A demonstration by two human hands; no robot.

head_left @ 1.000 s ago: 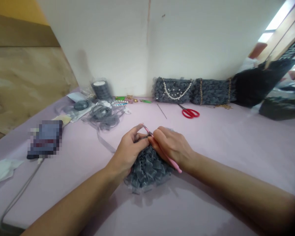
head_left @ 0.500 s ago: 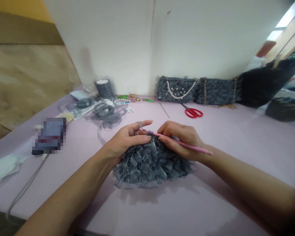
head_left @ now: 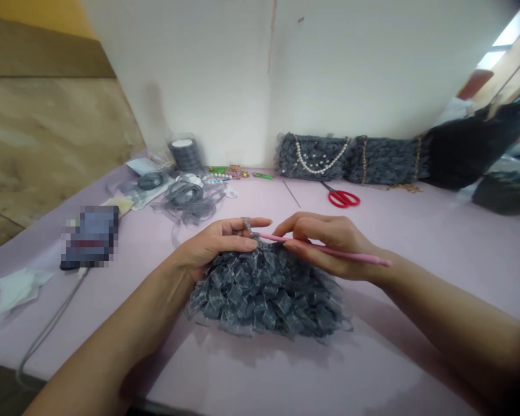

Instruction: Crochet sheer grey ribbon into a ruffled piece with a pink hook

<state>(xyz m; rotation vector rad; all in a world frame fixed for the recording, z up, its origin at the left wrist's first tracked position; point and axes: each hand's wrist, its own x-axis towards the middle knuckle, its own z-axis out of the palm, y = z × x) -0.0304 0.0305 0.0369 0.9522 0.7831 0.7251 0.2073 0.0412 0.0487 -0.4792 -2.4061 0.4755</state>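
Observation:
A ruffled grey ribbon crochet piece (head_left: 264, 294) hangs just over the table, its top edge pinched by my left hand (head_left: 219, 242). Grey ribbon is looped over the left index finger, which stretches out to the right. My right hand (head_left: 329, 242) is closed around a pink crochet hook (head_left: 351, 254). The hook's tip meets the top edge of the piece beside my left fingertips; the exact stitch is too small to make out. Behind my left hand lies a loose heap of grey ribbon (head_left: 186, 196).
At the back stand a ribbon spool (head_left: 184, 155), a ruffled bag with a pearl strand (head_left: 312, 156) and another with a gold chain (head_left: 387, 159). Red-handled scissors (head_left: 344, 198) and a thin rod (head_left: 292, 194) lie nearer. A blurred phone (head_left: 91, 237) with a cable is left.
My right hand and the hook have shifted slightly right, away from my left hand. The piece has swung a little, its lower edge now tilting down to the right.

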